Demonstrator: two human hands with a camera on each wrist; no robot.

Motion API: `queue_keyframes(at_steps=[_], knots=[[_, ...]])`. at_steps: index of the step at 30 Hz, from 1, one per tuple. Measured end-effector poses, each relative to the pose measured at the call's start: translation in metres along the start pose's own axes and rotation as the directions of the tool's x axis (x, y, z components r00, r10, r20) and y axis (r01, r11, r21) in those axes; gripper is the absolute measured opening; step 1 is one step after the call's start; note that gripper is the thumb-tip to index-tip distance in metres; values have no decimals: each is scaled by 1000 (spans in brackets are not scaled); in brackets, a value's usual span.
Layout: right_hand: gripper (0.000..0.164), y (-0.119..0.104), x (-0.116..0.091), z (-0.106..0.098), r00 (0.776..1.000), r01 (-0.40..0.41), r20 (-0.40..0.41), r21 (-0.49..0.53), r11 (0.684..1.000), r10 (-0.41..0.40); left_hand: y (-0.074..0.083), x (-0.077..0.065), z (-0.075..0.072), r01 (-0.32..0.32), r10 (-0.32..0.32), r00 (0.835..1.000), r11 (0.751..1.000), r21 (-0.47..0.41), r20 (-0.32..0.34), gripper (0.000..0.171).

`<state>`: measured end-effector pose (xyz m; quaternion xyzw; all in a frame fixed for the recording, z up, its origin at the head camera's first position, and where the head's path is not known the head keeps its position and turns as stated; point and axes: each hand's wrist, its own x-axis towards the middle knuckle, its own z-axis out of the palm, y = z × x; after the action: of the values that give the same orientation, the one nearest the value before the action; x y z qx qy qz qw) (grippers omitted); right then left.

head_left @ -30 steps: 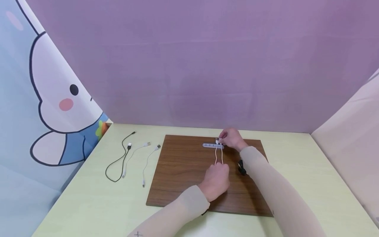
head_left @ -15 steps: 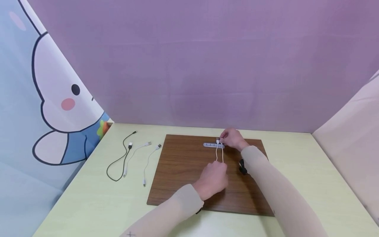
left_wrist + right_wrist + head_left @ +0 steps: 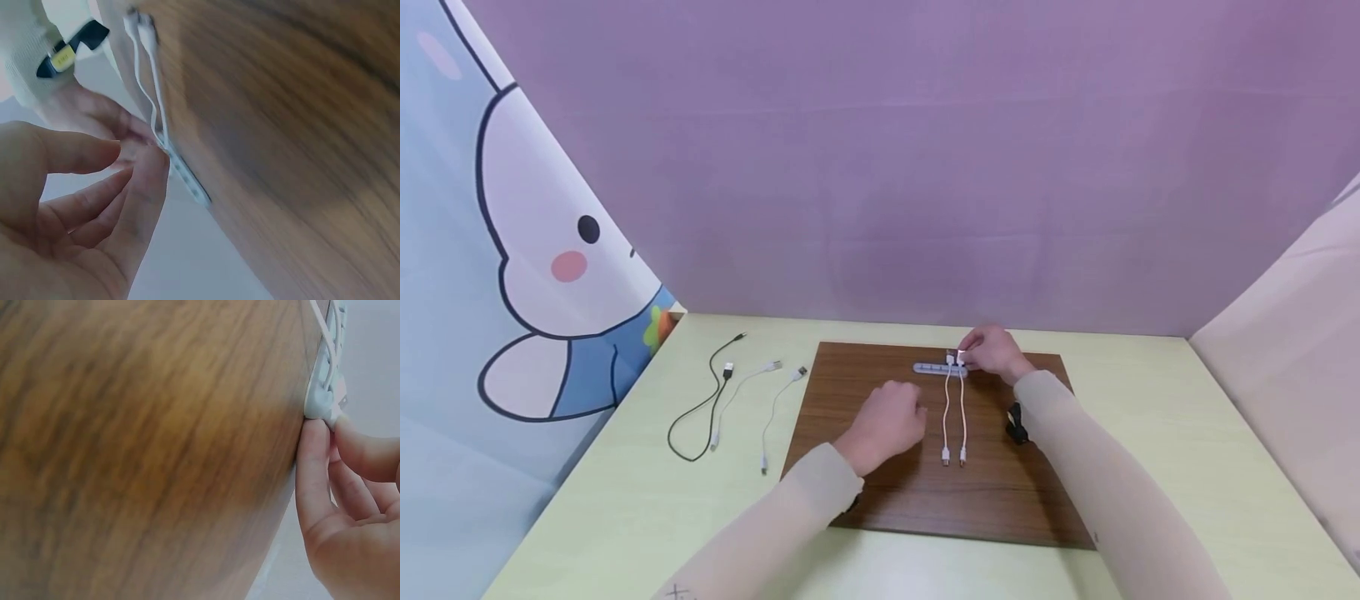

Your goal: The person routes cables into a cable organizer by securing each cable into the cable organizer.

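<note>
Two short white USB cables run side by side down a brown wood-grain board (image 3: 1015,500). The left cable (image 3: 945,417) and the right cable (image 3: 964,417) both pass through the right end of a pale grey-blue cable holder (image 3: 929,368) near the board's far edge. At that end, my right hand (image 3: 992,350) pinches the right cable's plug between thumb and index finger, close against the holder (image 3: 319,397) in the right wrist view. My left hand (image 3: 886,423) hovers over the board left of the cables, holding nothing. In the left wrist view its thumb and index finger stand apart.
Left of the board on the pale yellow table (image 3: 625,533) lie a black USB cable (image 3: 696,408) and two white cables, one nearer the black cable (image 3: 737,387) and one nearer the board (image 3: 772,412). A purple cloth (image 3: 880,167) hangs behind the table.
My left hand has let go of the two cables' lower ends and moved left and away, so both lower plugs now show on the board. My right hand stays at the holder's right end.
</note>
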<state>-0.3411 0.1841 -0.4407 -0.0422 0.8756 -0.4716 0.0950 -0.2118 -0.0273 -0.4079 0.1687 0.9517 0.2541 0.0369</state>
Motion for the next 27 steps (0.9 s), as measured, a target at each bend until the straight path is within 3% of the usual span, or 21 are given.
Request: queue_keyframes(at_steps=[7,17,27], knots=[[14,-4,0,0,1000,6,14,-38,999,-6,-20,7,-11,36,-34,999,998,53,-42,17],[11,-9,0,1,999,30,28,-157,987,-26,-37,12,-27,68,-66,997,989,132,-27,15],[5,-7,4,7,998,64,0,-292,954,-67,-68,22,-46,74,-40,992,953,294,-118,9]])
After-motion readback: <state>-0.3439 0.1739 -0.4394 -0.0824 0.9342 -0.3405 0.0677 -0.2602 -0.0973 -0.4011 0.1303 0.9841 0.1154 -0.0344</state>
